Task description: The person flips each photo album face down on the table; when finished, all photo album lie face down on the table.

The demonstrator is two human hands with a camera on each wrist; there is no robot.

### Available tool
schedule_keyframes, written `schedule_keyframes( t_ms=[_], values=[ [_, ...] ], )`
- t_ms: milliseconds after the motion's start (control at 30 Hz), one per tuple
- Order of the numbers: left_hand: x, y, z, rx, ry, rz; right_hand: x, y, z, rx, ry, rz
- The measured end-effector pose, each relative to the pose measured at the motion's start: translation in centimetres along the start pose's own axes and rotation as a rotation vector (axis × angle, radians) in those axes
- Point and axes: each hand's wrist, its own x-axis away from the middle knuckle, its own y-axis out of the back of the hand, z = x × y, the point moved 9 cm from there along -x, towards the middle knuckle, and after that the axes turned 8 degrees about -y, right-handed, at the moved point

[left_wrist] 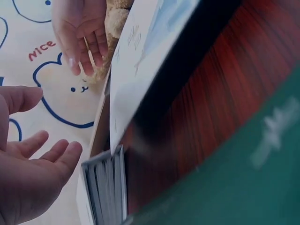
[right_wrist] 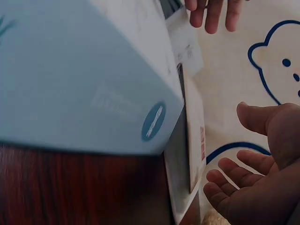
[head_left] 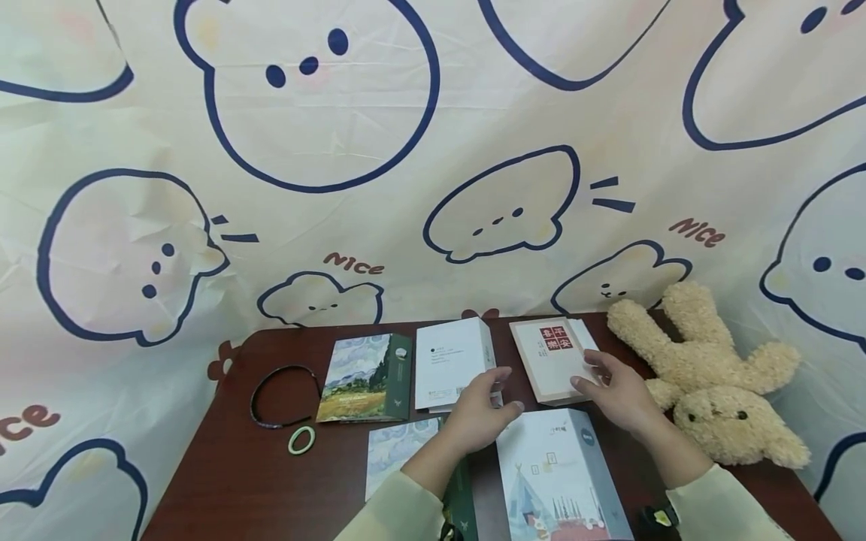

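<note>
My left hand [head_left: 479,412] hovers palm inward with fingers spread, its fingertips overlapping the lower right corner of a white book [head_left: 443,361]. Across from it, my right hand [head_left: 619,394] has its thumb and fingers apart by the right edge of a cream book [head_left: 537,364] with a red square of characters. A pale book with a blue tent picture [head_left: 548,473] lies in front, below and between the hands. Partly under my left forearm is a painted-sky book with a green spine [head_left: 399,454]. Both wrist views show the palms empty.
A landscape-painted book [head_left: 352,376] lies at back left, beside a black cord loop [head_left: 253,402] and a pale green ring [head_left: 301,439]. To the right a plush toy [head_left: 717,383] lies on the dark table [head_left: 223,481]. A printed cloth [head_left: 304,225] hangs behind.
</note>
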Motion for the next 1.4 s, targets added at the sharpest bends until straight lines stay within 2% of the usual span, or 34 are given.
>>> schedule_keyframes(
  t_ms=[233, 400, 800, 1100, 1400],
  values=[
    [-1.1, -1.5, -0.1, 0.095, 0.061, -0.009, -0.6, 0.1, -1.5, 0.036, -0.053, 0.011],
    [-1.6, -2.3, -0.2, 0.169, 0.098, -0.012, -1.1, 0.3, -1.9, 0.07, -0.055, 0.028],
    [-2.4, -4.2, 1.1, 0.312, 0.186, -0.003, -2.2, -0.3, -3.2, 0.086, -0.081, 0.077],
    [-2.5, -4.6, 1.3, 0.341, 0.197, 0.0, -2.8, -1.4, -3.8, 0.154, -0.063, 0.077],
    [-2.3, -4.1, 1.3, 0.32, 0.198, -0.024, -3.0, -2.0, -3.5, 0.2, -0.067, 0.078]
  ],
)
